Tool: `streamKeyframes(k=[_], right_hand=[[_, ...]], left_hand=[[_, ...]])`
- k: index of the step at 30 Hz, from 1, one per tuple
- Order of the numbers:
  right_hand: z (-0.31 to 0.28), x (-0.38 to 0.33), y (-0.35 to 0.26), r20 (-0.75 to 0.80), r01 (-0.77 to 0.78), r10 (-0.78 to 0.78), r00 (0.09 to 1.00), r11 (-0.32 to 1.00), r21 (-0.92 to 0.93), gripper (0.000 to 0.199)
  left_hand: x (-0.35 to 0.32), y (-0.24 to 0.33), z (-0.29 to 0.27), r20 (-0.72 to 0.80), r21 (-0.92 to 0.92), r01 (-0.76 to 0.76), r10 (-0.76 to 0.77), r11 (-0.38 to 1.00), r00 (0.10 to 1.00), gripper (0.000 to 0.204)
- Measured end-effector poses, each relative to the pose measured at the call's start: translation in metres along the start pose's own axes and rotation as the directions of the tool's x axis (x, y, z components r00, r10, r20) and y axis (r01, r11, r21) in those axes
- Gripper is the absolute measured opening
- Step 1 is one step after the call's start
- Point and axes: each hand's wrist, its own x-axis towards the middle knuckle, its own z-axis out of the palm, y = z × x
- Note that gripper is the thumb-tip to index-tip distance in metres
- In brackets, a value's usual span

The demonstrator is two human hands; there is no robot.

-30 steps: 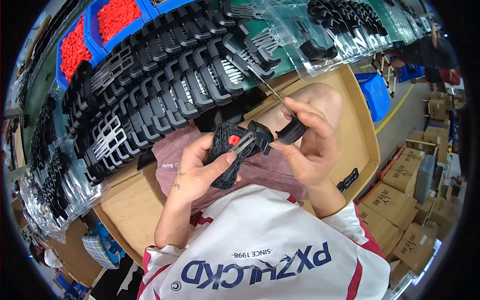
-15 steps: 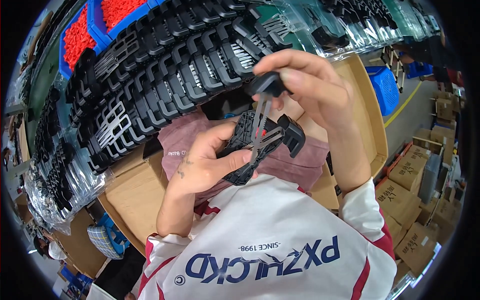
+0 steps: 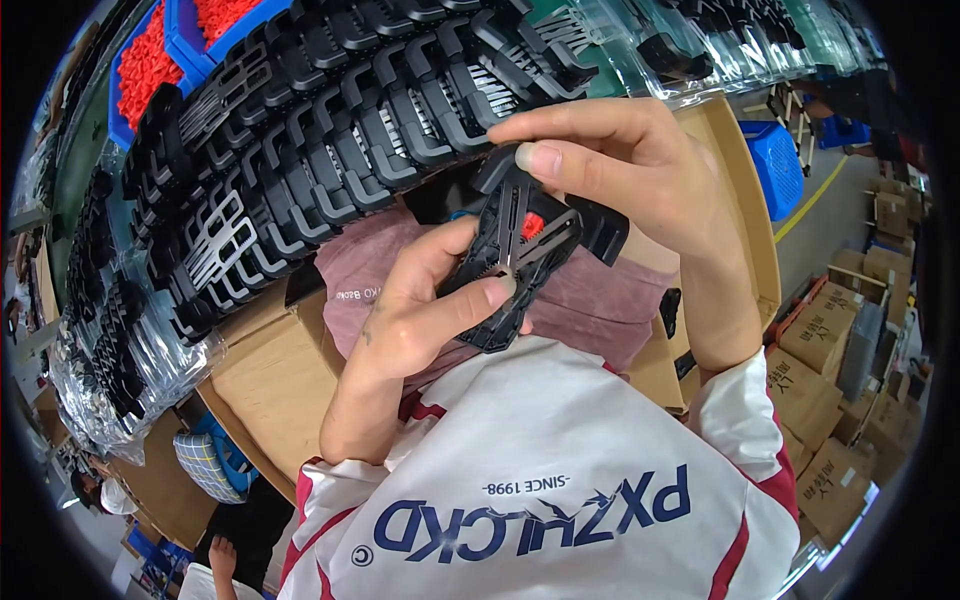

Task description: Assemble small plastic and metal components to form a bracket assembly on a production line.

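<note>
My left hand is closed around a black plastic bracket body, its thumb pressed on the toothed metal strips that meet there. A small red piece shows between the strips. My right hand pinches the black hooked end piece of one strip between thumb and fingers. That strip lies along the body. A second black hooked end piece sticks out on the right, below my right palm. The underside of the bracket is hidden.
Rows of black hooked brackets with metal strips fill the bench ahead. Blue bins of small red parts stand far left. An open cardboard box surrounds my lap. A blue basket and stacked cartons are at right.
My right hand has brought the hooked end piece and its strip down against the bracket body. The red piece shows more fully. My left hand keeps its grip.
</note>
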Motion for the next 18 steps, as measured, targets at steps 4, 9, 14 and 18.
streamKeyframes(k=[4, 9, 14, 18], right_hand=[[0.0, 0.0, -0.002, -0.013, 0.032, -0.033, 0.999, 0.997, -0.063, 0.022], [-0.005, 0.005, -0.005, 0.044, 0.012, -0.007, 0.999, 0.994, -0.106, 0.022], [-0.009, 0.01, -0.004, 0.075, 0.001, 0.009, 0.997, 0.992, -0.129, 0.022], [-0.008, 0.012, -0.005, 0.061, 0.001, 0.006, 0.998, 0.992, -0.125, 0.022]], left_hand=[[0.001, 0.001, 0.003, -0.047, 0.031, 0.006, -0.005, 1.0, 0.999, 0.026], [-0.001, 0.003, 0.004, -0.076, 0.087, 0.034, -0.027, 0.996, 0.997, 0.028], [-0.001, 0.002, 0.002, -0.028, 0.114, 0.005, -0.002, 0.993, 1.0, 0.031], [-0.002, 0.001, 0.005, -0.022, -0.012, -0.038, 0.038, 0.999, 0.999, 0.032]])
